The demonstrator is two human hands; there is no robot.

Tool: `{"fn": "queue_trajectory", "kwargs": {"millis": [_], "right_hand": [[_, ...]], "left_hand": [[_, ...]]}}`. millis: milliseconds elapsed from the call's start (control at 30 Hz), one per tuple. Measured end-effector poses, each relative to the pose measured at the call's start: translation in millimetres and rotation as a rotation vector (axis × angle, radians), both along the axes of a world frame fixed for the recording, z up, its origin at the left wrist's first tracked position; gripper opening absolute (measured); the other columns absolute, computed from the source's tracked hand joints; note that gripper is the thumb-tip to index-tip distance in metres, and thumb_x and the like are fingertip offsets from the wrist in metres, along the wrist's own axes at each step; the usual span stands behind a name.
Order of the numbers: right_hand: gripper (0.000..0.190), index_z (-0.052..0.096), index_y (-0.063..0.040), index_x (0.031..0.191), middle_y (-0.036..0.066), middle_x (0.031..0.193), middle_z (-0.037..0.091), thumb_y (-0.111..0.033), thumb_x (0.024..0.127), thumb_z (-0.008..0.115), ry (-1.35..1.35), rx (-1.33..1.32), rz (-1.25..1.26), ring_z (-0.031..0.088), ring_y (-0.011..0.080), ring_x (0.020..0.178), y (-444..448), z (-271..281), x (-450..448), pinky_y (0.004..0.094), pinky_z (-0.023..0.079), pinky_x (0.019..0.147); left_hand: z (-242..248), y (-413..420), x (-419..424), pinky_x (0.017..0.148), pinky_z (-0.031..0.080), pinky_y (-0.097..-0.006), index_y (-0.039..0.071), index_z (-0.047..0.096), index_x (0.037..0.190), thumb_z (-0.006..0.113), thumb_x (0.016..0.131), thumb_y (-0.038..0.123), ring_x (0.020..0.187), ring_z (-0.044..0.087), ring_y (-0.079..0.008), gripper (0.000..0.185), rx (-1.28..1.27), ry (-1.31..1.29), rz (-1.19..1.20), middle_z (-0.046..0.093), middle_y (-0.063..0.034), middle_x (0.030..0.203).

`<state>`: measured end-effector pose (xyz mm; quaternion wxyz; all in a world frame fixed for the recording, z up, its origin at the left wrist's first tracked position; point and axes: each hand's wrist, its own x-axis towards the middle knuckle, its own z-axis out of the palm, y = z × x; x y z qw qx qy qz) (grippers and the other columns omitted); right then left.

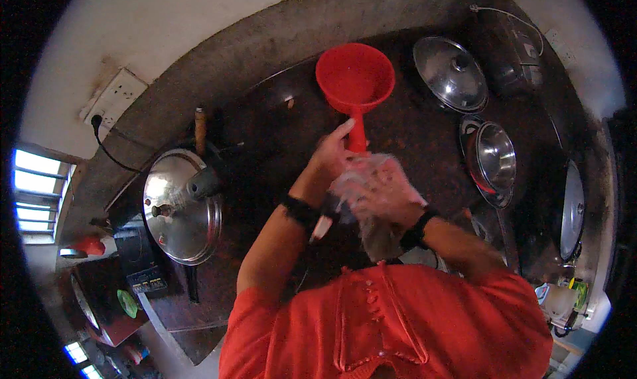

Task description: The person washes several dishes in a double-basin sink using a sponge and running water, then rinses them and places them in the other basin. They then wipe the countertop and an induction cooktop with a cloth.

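A red plastic dipper (pixel 356 75) is tilted bowl-forward above the dark countertop (pixel 288 165). My left hand (pixel 331 152) grips its handle, thumb along the side. Close below, my right hand (pixel 383 197) is blurred and clutches a crumpled, translucent plastic bag (pixel 371 167). Part of that bag meets the handle end and my left fingers. A greyish piece (pixel 380 239) hangs under my right wrist; whether it belongs to the bag I cannot tell.
To the left sits a large lidded metal pan (pixel 181 210). On the right are a glass-lidded pan (pixel 450 73), a steel bowl (pixel 496 155) and another lid (pixel 572 210). A power strip (pixel 117 93) with a plugged-in cord is on the wall.
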<state>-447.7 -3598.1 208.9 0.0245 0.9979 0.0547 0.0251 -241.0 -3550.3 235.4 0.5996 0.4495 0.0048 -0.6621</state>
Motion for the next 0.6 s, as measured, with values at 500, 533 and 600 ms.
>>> {"fn": "queue_trajectory", "kwargs": {"millis": [500,533,600], "right_hand": [[0.051,0.052,-0.025,0.141,0.011,0.146,0.045,-0.042,0.093,0.051,-0.141,0.267,0.000,0.043,0.0342,0.130,-38.2,-30.8,55.1,0.0537,0.036,0.103],[0.050,0.052,-0.025,0.140,0.010,0.145,0.046,-0.042,0.093,0.051,-0.197,0.233,-0.006,0.044,0.0332,0.129,-48.5,-29.7,71.4,0.0535,0.036,0.103],[0.047,0.055,-0.024,0.137,0.008,0.142,0.051,-0.041,0.093,0.051,-0.300,0.206,-0.039,0.047,0.0333,0.127,-74.5,-27.0,102.6,0.0546,0.036,0.103]], "left_hand": [[-4.9,122.8,-5.9,0.056,0.048,-0.0326,0.006,0.062,0.109,0.058,0.088,0.020,0.068,0.058,-0.0194,0.026,0.168,-0.122,0.418,0.063,-0.0060,0.084],[-1.3,127.7,-4.9,0.054,0.047,-0.0326,0.005,0.062,0.110,0.058,0.088,0.019,0.065,0.057,-0.0190,0.027,0.197,-0.172,0.442,0.063,-0.0060,0.082],[1.6,132.8,-2.7,0.052,0.041,-0.0317,0.004,0.057,0.117,0.060,0.083,0.017,0.059,0.052,-0.0175,0.036,0.101,-0.157,0.460,0.057,-0.0054,0.077]]}}
